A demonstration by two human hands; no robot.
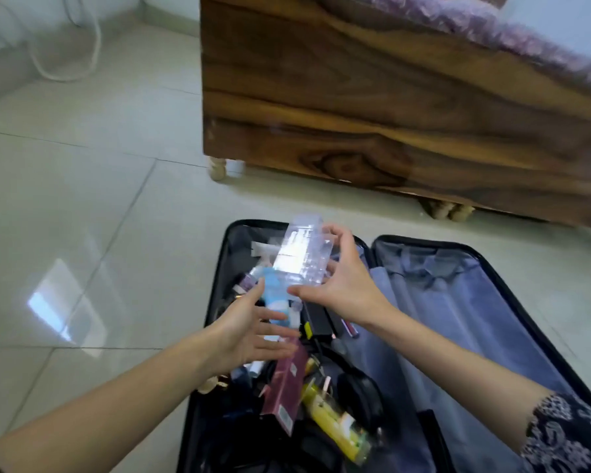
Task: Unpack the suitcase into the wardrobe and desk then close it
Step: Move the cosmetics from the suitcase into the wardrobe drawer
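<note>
Tiled floor (82, 199) carries the suitcase (475, 319), open flat, its left half crowded with toiletries (335, 421). Right hand (348, 285) grasps a clear box (301, 254) above it; left hand (243, 332) is spread and holds nothing. Unpacking is judged incomplete, closing outstanding.

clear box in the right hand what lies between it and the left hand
A light blue and white pack, just under the clear box that the right hand grips and beside the left hand. Head view.
</note>
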